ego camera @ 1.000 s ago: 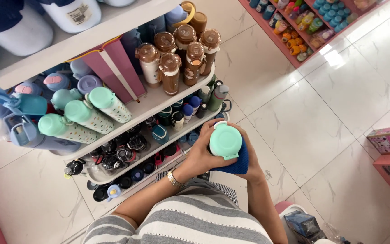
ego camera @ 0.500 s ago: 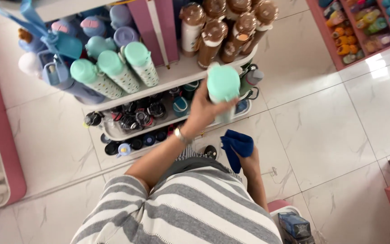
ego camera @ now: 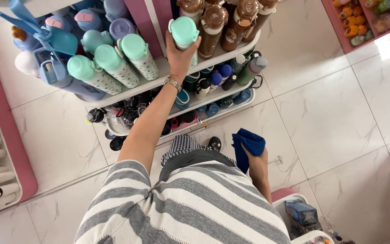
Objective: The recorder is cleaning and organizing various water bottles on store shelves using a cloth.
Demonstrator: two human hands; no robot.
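From the head camera, the left hand is wrapping its fingers around the body of a mint-lidded bottle, closing on it just under the cap, with the thumb on one side and the fingertips curling round the other. The bottle is standing upright at the front edge of the white upper shelf, its base hidden behind the hand, so whether it is already resting on the shelf cannot be told. Just left of the grip, three matching speckled bottles are lying tilted; just right of it, brown-capped bottles are standing close, nearly touching the knuckles.

The bottle looks rigid and smooth-walled, probably light if empty, and somewhat slippery, so a full wrap around the body seems safer than pinching the rounded cap, which might turn or pop.

The right hand is hanging low beside the hip, well below and right of the grip, pinching a folded blue cloth between thumb and fingers. The cloth is soft, limp and drooping.

A wristwatch is sitting on the left wrist just below the grip.
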